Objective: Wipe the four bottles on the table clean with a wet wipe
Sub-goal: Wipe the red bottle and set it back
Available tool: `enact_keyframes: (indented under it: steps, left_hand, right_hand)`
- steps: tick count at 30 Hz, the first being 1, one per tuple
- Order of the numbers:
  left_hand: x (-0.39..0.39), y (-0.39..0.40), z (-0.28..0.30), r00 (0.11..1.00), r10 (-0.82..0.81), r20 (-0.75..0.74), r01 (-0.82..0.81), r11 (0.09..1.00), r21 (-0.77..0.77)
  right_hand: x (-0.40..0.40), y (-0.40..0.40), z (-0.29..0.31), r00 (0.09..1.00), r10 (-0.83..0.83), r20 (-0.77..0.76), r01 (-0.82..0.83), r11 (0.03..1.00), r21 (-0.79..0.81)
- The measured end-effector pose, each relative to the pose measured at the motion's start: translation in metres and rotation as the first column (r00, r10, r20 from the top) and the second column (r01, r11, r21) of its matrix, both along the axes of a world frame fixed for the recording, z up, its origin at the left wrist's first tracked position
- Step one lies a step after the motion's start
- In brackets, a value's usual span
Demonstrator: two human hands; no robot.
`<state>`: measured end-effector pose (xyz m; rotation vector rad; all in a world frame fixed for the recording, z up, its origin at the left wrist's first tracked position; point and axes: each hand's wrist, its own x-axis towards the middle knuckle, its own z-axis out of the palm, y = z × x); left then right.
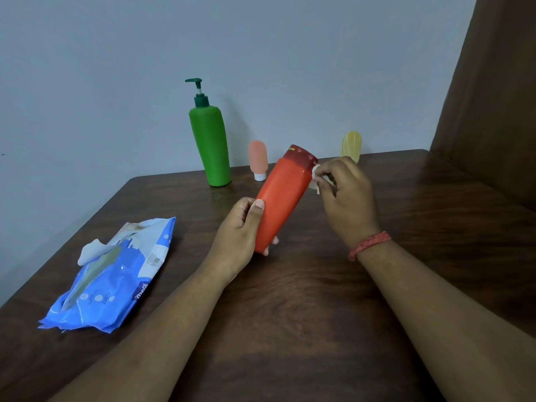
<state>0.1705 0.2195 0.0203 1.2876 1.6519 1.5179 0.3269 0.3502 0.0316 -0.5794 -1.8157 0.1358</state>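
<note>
My left hand [240, 227] grips the lower end of an orange-red bottle [282, 195] with a dark red cap, held tilted above the table. My right hand [346, 195] pinches a small white wet wipe [316, 177] against the bottle's upper right side, just under the cap. A tall green pump bottle [210, 146] stands at the back of the table. Beside it a small pink tube bottle [257, 159] stands on its white cap. A small yellow bottle [351, 145] stands behind my right hand, partly hidden by it.
A blue wet-wipe pack [116, 277] lies at the left of the dark wooden table [304, 314], its flap open with a wipe sticking out. A grey wall rises behind. A brown curtain [493, 97] hangs at the right.
</note>
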Motion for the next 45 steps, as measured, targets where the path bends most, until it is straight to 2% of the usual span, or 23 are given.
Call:
enact_keyframes:
  steps: [3, 5, 8, 10, 11, 13, 15, 19, 22, 24, 27, 31, 38, 43, 45]
  left_hand:
    - [0.001, 0.0, 0.0, 0.999, -0.036, -0.028, 0.035, 0.999, -0.037]
    - [0.001, -0.001, 0.0, 0.998, -0.053, -0.035, 0.051, 0.997, -0.062]
    - [0.0, -0.001, 0.0, 0.997, -0.041, 0.066, 0.043, 0.999, -0.028]
    - [-0.003, -0.001, 0.0, 0.988, -0.024, 0.151, 0.021, 1.0, 0.019]
    - [-0.005, -0.001, 0.001, 0.987, -0.024, 0.161, 0.019, 0.999, 0.032]
    - [-0.008, -0.001, 0.001, 0.987, -0.064, 0.145, 0.061, 0.998, 0.024]
    - [-0.011, -0.002, 0.0, 0.979, -0.106, 0.173, 0.106, 0.994, 0.007]
    - [-0.024, -0.003, 0.0, 0.934, -0.15, 0.323, 0.159, 0.987, -0.003]
    - [-0.032, -0.005, 0.001, 0.914, -0.209, 0.349, 0.226, 0.974, -0.007]
    - [-0.033, -0.005, 0.001, 0.914, -0.223, 0.34, 0.244, 0.969, -0.02]
    - [-0.033, -0.005, 0.001, 0.92, -0.182, 0.346, 0.204, 0.979, -0.028]
    - [-0.034, -0.004, 0.001, 0.922, -0.098, 0.375, 0.112, 0.994, -0.016]
    - [-0.041, -0.002, 0.0, 0.908, -0.028, 0.419, 0.025, 1.0, 0.011]
    - [-0.044, -0.004, 0.001, 0.921, -0.058, 0.386, 0.086, 0.995, -0.056]
    - [-0.041, -0.007, 0.003, 0.914, -0.059, 0.401, 0.09, 0.994, -0.059]
  right_hand:
    - [0.0, -0.004, 0.007, 0.991, 0.028, -0.131, -0.035, 0.998, -0.053]
    - [-0.002, -0.005, 0.009, 0.986, 0.038, -0.162, -0.048, 0.997, -0.056]
    - [-0.004, -0.007, 0.004, 0.991, 0.063, -0.12, -0.073, 0.994, -0.076]
    - [-0.004, -0.005, 0.002, 0.983, 0.074, -0.166, -0.102, 0.981, -0.166]
    - [-0.003, -0.004, 0.003, 0.97, 0.085, -0.23, -0.137, 0.965, -0.223]
    - [-0.001, -0.003, 0.008, 0.905, 0.177, -0.387, -0.309, 0.899, -0.31]
    - [0.001, -0.007, 0.016, 0.84, 0.3, -0.453, -0.471, 0.817, -0.332]
    - [-0.002, -0.022, 0.025, 0.786, 0.361, -0.502, -0.553, 0.773, -0.31]
    - [0.001, -0.022, 0.034, 0.73, 0.352, -0.585, -0.58, 0.773, -0.258]
    - [0.004, -0.024, 0.038, 0.768, 0.415, -0.488, -0.579, 0.775, -0.252]
    - [0.007, -0.026, 0.039, 0.824, 0.508, -0.253, -0.563, 0.786, -0.255]
    - [0.011, -0.024, 0.038, 0.847, 0.521, -0.105, -0.531, 0.827, -0.185]
    - [0.012, -0.019, 0.032, 0.89, 0.456, -0.013, -0.451, 0.874, -0.183]
    - [0.011, -0.018, 0.03, 0.9, 0.426, 0.089, -0.407, 0.896, -0.175]
    - [0.008, -0.019, 0.029, 0.904, 0.424, 0.051, -0.408, 0.893, -0.188]
